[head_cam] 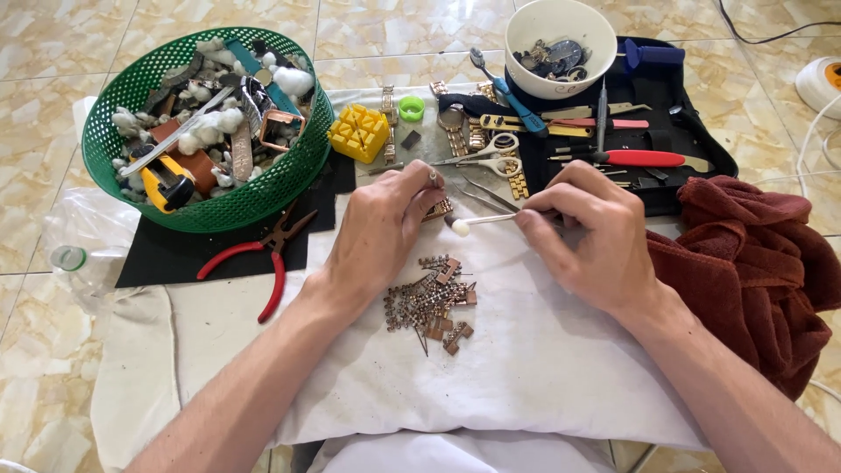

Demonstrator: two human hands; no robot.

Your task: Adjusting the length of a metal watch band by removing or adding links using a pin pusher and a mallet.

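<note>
Cleaning a small metal link with a cotton swab over a white cloth.

Spread across the tiled floor: white cloth [526,368], with a maroon towel [753,263] bunched at its right edge and a green mesh basket [289,175] of cotton wads and odd parts at upper left. Behind, an open black tool case [692,131], a white bowl [561,83], a yellow block [359,133], red-handled pliers [254,263]. Left hand [377,232] pinched shut on what looks like a small watch-band link [438,208], held just above the cloth. Right hand [596,236] clamped on a cotton swab [482,222], white tip touching or almost touching that link. Below the hands, a loose heap of bronze-coloured links [431,302] resting on the cloth.
</note>
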